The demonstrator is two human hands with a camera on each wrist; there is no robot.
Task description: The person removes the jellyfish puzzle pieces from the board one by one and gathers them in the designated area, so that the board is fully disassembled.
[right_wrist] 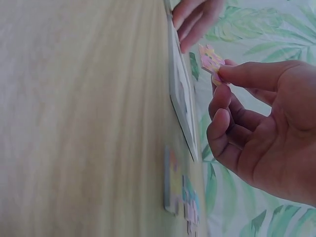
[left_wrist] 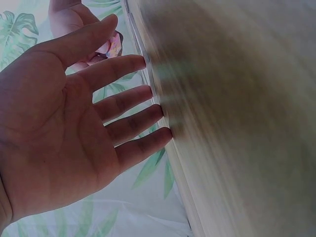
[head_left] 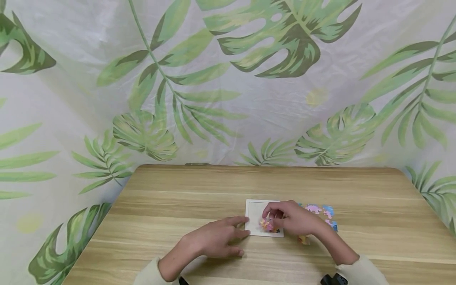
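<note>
My right hand (head_left: 293,217) pinches a pink and yellow jigsaw piece (right_wrist: 211,59) between thumb and fingers. In the head view that piece is over the lower right part of a white puzzle tray (head_left: 253,213) with a raised border. A dark, colourful patch shows at the tray's lower right corner, partly covered by the hand. At the tray's left edge rest the fingertips of my left hand (head_left: 221,237). In the left wrist view this hand (left_wrist: 64,128) has its fingers spread and nearly straight, with nothing in the palm.
Several loose jigsaw pieces (head_left: 328,209) in blue, pink and white lie right of the tray, partly hidden by my right forearm. A yellow-orange piece (head_left: 304,240) lies nearer to me. Behind the wooden table (head_left: 171,206) hangs a leaf-patterned cloth (head_left: 213,99).
</note>
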